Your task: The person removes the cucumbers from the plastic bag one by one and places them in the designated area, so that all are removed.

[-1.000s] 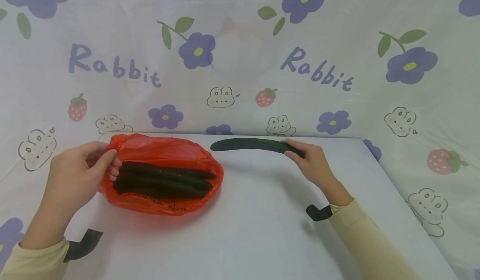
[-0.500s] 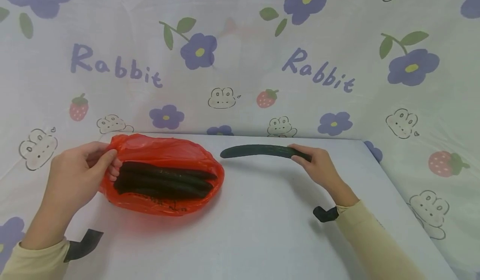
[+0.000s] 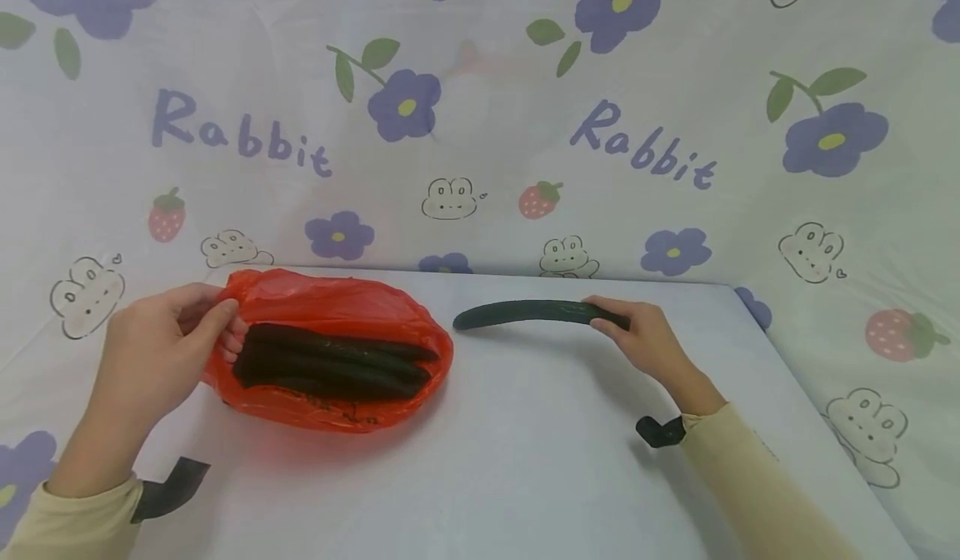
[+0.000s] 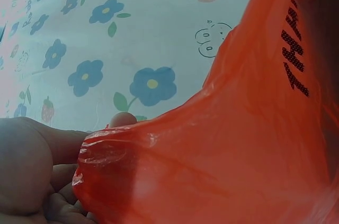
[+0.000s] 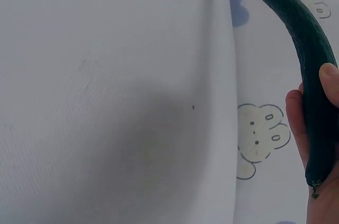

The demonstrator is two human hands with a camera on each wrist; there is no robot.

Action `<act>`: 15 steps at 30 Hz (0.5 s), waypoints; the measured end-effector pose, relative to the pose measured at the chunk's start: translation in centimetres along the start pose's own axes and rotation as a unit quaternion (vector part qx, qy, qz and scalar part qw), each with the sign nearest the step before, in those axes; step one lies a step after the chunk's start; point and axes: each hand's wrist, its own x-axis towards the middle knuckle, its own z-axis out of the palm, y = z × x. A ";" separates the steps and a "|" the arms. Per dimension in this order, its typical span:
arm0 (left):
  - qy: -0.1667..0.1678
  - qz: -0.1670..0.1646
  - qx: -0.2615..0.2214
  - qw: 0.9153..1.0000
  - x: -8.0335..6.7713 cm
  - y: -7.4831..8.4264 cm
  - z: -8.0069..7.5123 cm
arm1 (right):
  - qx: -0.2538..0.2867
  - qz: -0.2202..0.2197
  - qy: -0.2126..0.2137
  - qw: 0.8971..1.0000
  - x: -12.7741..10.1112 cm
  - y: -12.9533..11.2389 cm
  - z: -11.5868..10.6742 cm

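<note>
My left hand (image 3: 161, 343) pinches the left edge of a red plastic bag (image 3: 330, 289). The bag's mouth gapes toward me, with several dark green cucumbers (image 3: 330, 364) lying side by side inside. In the left wrist view, fingers hold the bunched corner of the bag (image 4: 222, 160), which has black lettering on it. To the bag's right, my right hand (image 3: 645, 335) grips one long, slightly curved cucumber (image 3: 525, 312) by its right end, above the table. The right wrist view shows thumb and fingers round the cucumber (image 5: 312, 44) near its stem end.
Both hands are over a white table (image 3: 525, 477), whose far edge meets a patterned cloth (image 3: 480, 143) with flowers, rabbits and strawberries. Dark straps (image 3: 171, 489) stick out at both sleeve cuffs. The cucumber's shadow falls on the tabletop below it.
My right hand has moved the cucumber to the right and a little toward me, away from the bag. The left hand keeps its hold on the bag. The head view has shifted slightly.
</note>
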 end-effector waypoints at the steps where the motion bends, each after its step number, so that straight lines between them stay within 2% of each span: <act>1: 0.000 0.000 0.000 1.000 0.0 0.0 0.0 | 0.000 0.000 -0.002 1.000 0.0 0.1 0.0; 15: -0.002 -0.001 0.002 1.000 0.2 0.0 0.1 | -0.020 0.013 -0.059 0.998 1.0 2.2 -0.2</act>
